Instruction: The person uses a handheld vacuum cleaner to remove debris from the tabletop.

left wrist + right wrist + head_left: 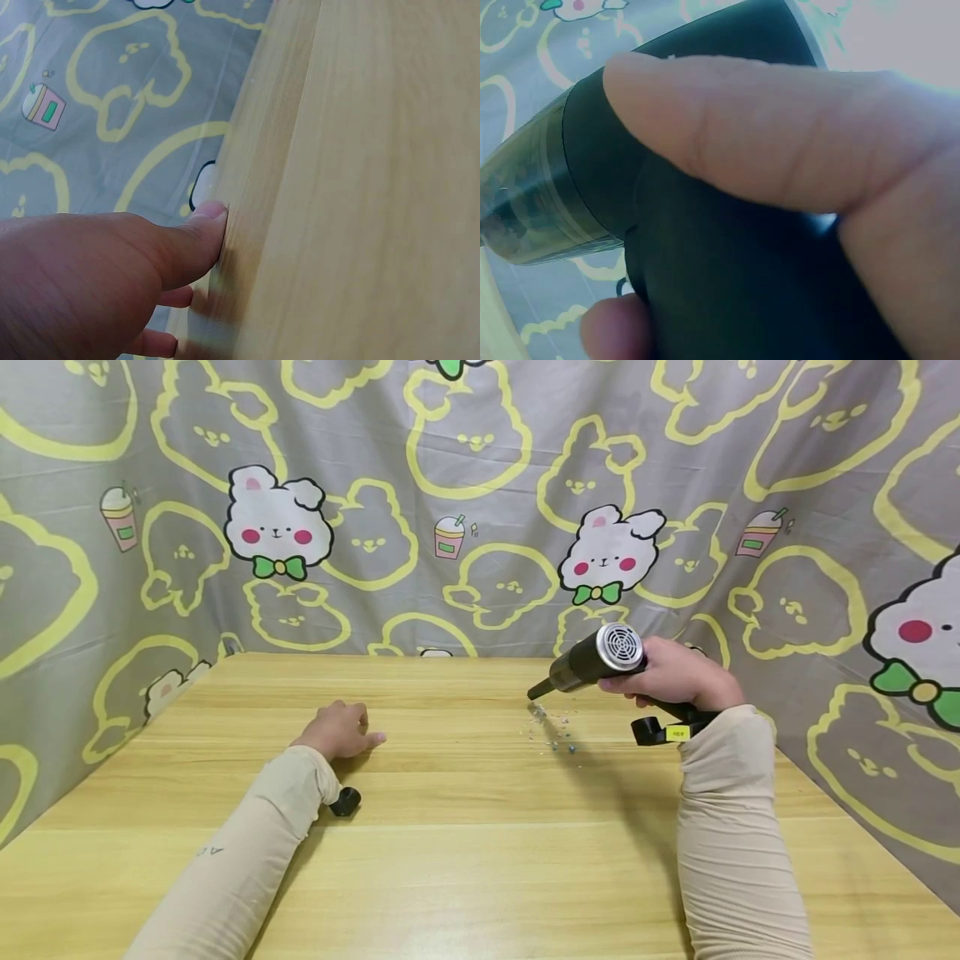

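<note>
In the head view my right hand point(681, 673) grips the handle of a black handheld vacuum cleaner point(579, 665) with a silver vented end. Its narrow nozzle point(540, 690) tilts down to the left, close over a scatter of small bluish and pale debris point(572, 748) on the table. The right wrist view shows my thumb point(727, 127) along the vacuum's body point(600, 157), with bits visible through the clear dust cup point(532, 191). My left hand point(337, 731) rests on or just above the tabletop, thumb pointing right, fingers loosely bent and holding nothing.
The light wooden table point(420, 877) runs back to a grey curtain point(375, 468) with yellow outlines and cartoon rabbits, which also closes off both sides. A black wrist mount point(346, 802) sits on the left cuff, and another point(648, 731) with a yellow label on the right.
</note>
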Motion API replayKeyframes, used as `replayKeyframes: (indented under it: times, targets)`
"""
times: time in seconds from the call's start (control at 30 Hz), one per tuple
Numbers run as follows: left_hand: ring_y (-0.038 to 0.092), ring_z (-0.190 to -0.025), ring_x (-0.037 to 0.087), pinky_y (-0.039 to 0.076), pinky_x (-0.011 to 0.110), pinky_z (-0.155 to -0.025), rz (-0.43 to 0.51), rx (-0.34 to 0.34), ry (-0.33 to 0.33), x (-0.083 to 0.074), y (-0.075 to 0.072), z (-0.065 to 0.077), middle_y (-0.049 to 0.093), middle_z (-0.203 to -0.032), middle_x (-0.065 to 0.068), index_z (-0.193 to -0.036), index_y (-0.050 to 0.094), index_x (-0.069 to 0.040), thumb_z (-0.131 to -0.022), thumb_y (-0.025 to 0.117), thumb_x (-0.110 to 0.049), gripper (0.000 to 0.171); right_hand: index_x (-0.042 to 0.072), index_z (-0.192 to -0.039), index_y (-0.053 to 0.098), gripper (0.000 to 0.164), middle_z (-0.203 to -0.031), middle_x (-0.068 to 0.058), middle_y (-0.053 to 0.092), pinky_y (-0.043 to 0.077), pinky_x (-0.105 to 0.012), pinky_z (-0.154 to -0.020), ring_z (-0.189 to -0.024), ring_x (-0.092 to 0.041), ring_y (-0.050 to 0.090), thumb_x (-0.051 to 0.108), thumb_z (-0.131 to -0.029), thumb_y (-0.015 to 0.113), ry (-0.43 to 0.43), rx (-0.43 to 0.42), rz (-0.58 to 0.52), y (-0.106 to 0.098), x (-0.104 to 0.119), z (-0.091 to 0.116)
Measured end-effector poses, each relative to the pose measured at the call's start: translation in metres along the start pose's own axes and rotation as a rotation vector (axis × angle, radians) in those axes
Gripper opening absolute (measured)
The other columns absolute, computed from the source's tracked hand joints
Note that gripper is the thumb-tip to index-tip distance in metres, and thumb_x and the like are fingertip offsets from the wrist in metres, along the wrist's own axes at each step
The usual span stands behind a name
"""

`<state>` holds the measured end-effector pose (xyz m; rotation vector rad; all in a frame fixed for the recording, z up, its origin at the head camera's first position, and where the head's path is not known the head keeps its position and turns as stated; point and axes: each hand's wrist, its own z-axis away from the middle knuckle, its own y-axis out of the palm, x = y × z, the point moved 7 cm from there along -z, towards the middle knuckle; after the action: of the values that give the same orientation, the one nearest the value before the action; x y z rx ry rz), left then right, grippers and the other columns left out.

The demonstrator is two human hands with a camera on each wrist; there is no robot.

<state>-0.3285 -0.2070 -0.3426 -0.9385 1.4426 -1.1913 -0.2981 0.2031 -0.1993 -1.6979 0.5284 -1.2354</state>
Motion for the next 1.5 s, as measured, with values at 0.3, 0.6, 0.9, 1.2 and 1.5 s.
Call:
replayKeyframes:
  times: [0.3,0.6,0.9,1.2,1.5]
  targets:
    - [0.049,-0.104,0.048,0.043,0.059,-0.088,0.004,0.01,-0.003,0.001,0.0,0.001,0.057,-0.109,0.027,-0.106,0.057,0.002,-0.092,0.058,-0.044,0.048,0.004,-0.094,0.065,0.034,-0.067,-0.003,0.061,0.05,-0.033,-0.059,-0.057,-0.02,0.06,0.034,-0.081,0.074,0.027,-0.005,0.015,-0.001,-0.005,0.0]
    - [0.049,-0.105,0.049,0.043,0.059,-0.088,0.003,0.013,-0.003,0.0,0.001,0.0,0.057,-0.109,0.027,-0.106,0.057,0.002,-0.091,0.058,-0.045,0.049,0.005,-0.097,0.065,0.039,-0.064,-0.003,0.061,0.047,-0.033,-0.059,-0.057,-0.02,0.06,0.039,-0.08,0.074,0.023,-0.016,0.067,0.001,-0.007,-0.003]
    - [0.049,-0.103,0.048,0.044,0.058,-0.087,0.009,0.011,-0.005,0.0,-0.001,0.001,0.057,-0.108,0.027,-0.105,0.057,0.002,-0.091,0.059,-0.044,0.048,0.004,-0.1,0.065,0.039,-0.065,-0.004,0.062,0.047,-0.034,-0.059,-0.057,-0.018,0.058,0.037,-0.081,0.073,0.004,-0.015,0.053,0.002,-0.008,-0.008]
    - [0.049,-0.103,0.048,0.044,0.059,-0.088,0.008,0.017,-0.007,0.001,0.0,-0.001,0.057,-0.109,0.027,-0.105,0.057,0.002,-0.091,0.058,-0.044,0.048,0.004,-0.09,0.063,0.032,-0.066,-0.006,0.06,0.048,-0.034,-0.062,-0.055,-0.018,0.059,0.033,-0.081,0.075,-0.017,-0.023,0.036,0.006,-0.009,-0.014]
    - [0.049,-0.103,0.049,0.043,0.06,-0.087,0.005,0.005,0.003,0.002,0.0,-0.001,0.057,-0.108,0.027,-0.104,0.057,0.002,-0.091,0.059,-0.044,0.048,0.004,-0.096,0.063,0.032,-0.071,-0.009,0.062,0.049,-0.034,-0.062,-0.056,-0.02,0.06,0.031,-0.082,0.074,-0.045,-0.02,0.052,0.007,-0.005,-0.015]
